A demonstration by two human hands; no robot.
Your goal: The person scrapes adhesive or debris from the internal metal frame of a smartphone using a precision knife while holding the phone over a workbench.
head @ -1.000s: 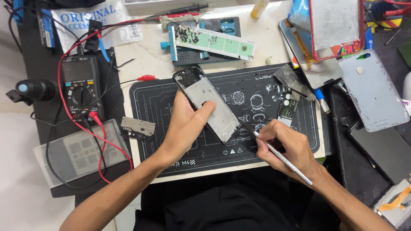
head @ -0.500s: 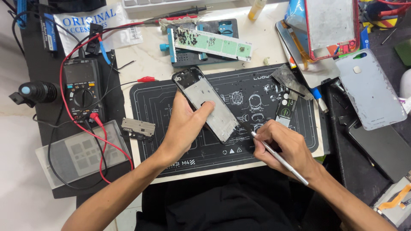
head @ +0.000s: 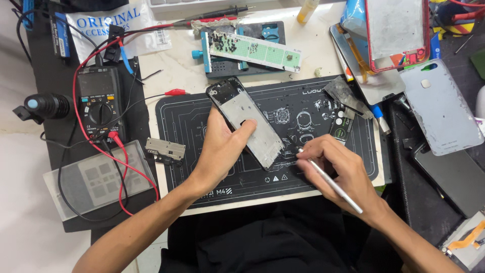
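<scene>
Nearest the body, the right hand [head: 338, 169] pinches a thin metal tool [head: 329, 181] like a pen, its tip resting by the lower corner of the phone frame [head: 247, 121], placed for fine work. The left hand [head: 222, 146] grips that frame from beneath, thumb across its face, tilting it steady above the dark work mat [head: 192, 126]. Farther left sits a multimeter [head: 98, 98] with red leads; beyond, a green circuit board [head: 255, 51] rests in its holder.
</scene>
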